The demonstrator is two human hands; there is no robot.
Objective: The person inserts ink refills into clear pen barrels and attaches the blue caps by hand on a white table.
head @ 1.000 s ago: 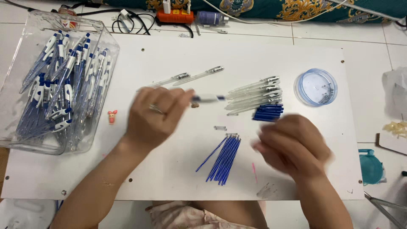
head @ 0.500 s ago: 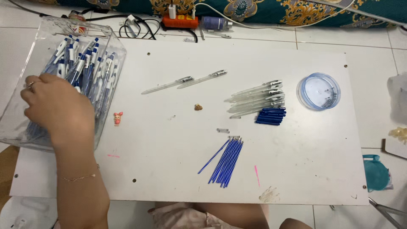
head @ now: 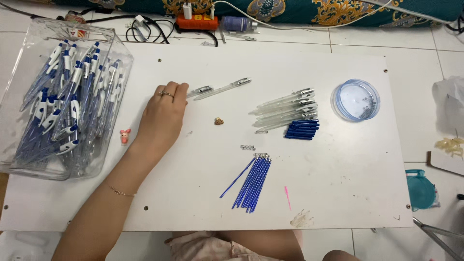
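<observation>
My left hand (head: 162, 113): fingers (head: 180, 89) pressed together, tips touching the near one of two clear pen barrels (head: 199, 91) lying on the counter (head: 338, 183). Right hand not in view. Further right: about five barrels stacked (head: 285, 107), one bundle of blue refills (head: 251, 181), one round lid (head: 355, 99). Left: one clear bin of pens (head: 58, 111).

We are looking at home piecework on a tiled floor (head: 425, 63): a white board (head: 203, 193) is serving as bench, a patterned cushion (head: 338, 9) is lying at twelve o'clock beside a power strip (head: 195, 21), and a clear bin of pens (head: 63, 106) is sitting at nine o'clock.
</observation>
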